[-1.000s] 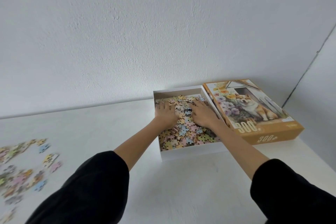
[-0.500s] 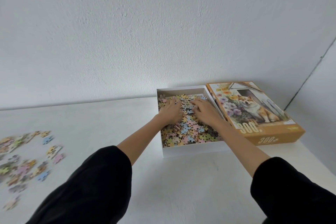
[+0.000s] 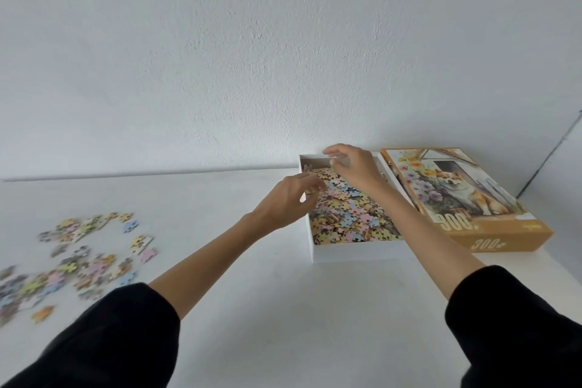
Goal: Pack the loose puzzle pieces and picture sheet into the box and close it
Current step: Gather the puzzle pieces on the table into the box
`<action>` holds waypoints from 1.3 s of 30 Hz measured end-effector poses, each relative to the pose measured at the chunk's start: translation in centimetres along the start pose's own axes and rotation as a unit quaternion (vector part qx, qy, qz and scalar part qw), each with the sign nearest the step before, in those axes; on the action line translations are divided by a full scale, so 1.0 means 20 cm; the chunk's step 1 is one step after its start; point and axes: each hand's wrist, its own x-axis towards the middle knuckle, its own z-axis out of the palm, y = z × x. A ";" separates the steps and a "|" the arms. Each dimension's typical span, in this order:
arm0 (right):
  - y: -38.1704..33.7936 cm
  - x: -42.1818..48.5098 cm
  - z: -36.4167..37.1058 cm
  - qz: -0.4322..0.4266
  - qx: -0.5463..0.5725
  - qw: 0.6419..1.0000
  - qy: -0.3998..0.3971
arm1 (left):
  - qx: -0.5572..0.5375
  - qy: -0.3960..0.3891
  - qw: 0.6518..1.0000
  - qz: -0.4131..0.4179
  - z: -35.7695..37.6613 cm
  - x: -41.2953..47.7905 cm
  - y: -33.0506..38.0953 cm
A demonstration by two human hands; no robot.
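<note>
Here, box (image 3: 356, 251) of pieces (image 3: 349, 214) (lid (image 3: 456, 195) beside) — left hand (image 3: 283, 202), right hand (image 3: 357, 168), grips unclear.

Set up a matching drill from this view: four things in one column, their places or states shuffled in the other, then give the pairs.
Things:
1. white box
2. lid
3. scattered pieces
4. right hand

Places or states:
a. on the table, far left
b. picture up, right of the box
c. over the box's far end
d. open, holding packed pieces

Pairs: 1-d, 2-b, 3-a, 4-c.
</note>
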 end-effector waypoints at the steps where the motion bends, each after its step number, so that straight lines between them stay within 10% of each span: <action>1: -0.05 0.00 0.02 -0.005 0.006 1.000 -0.006 | -0.004 0.007 1.000 -0.003 -0.02 -0.04 0.01; 22: -1.01 -0.09 1.11 -0.090 0.094 0.979 -0.155 | 0.131 0.028 0.978 -0.162 -0.85 -1.28 -0.56; 32: -1.00 -0.31 1.53 -0.065 -0.138 0.957 -0.247 | 0.191 -0.055 0.949 -0.244 -0.92 -1.71 -0.93; 39: -1.12 -0.40 1.55 -0.047 -0.042 0.958 -0.281 | 0.010 -0.003 0.977 -0.214 -0.90 -1.59 -0.99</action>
